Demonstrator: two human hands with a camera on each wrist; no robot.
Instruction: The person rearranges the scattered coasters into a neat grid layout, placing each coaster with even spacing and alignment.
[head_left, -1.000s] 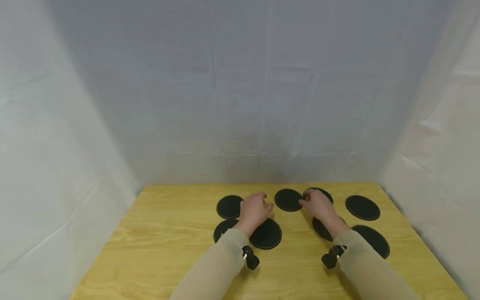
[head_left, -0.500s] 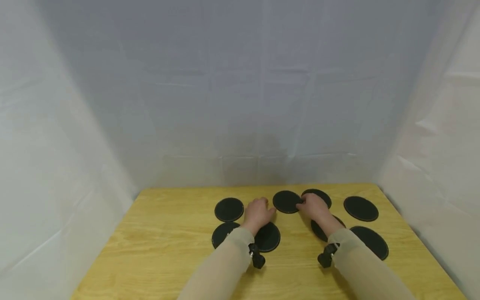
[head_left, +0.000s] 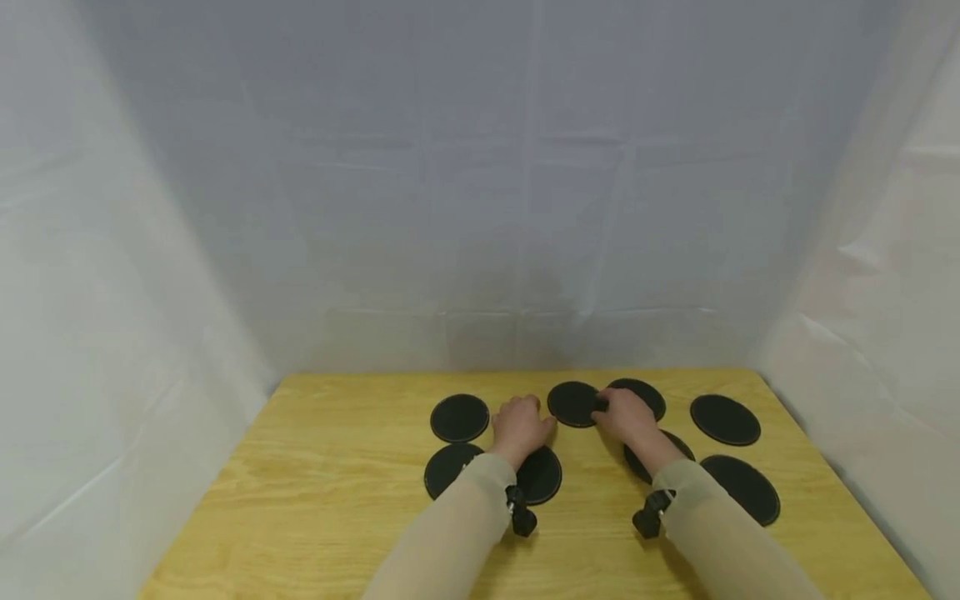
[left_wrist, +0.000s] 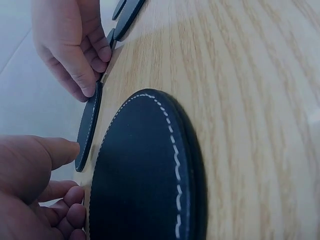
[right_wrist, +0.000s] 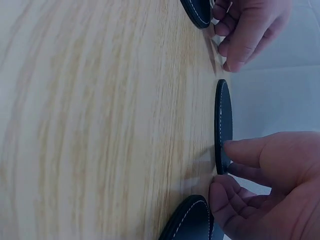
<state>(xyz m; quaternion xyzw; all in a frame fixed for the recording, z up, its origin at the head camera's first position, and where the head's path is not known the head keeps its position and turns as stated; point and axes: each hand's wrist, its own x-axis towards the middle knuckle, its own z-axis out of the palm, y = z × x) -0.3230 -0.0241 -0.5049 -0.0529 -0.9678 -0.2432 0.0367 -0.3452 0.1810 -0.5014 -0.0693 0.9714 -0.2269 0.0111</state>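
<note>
Round black coasters with white stitched edges lie on the wooden table. One coaster (head_left: 572,404) at the back lies between my two hands. My right hand (head_left: 628,417) touches that coaster's right side with thumb and forefinger; in the right wrist view the thumb (right_wrist: 245,150) lies against its upper face and the other fingers bend beside it. My left hand (head_left: 520,429) is left of the same coaster, thumb stretched towards it, other fingers loosely curled with nothing in them. A nearer coaster (left_wrist: 145,160) fills the middle of the left wrist view, partly under my left wrist in the head view.
Two more coasters, one at the back (head_left: 459,418) and one nearer (head_left: 447,467), lie left of my left arm. Several others, such as the far right coaster (head_left: 724,419), lie around my right arm. White sheeting (head_left: 480,208) encloses the wooden table (head_left: 322,467).
My left hand has moved a little right, towards the back coaster. My right hand has shifted slightly left and nearer at that coaster's edge. The coasters keep their layout.
</note>
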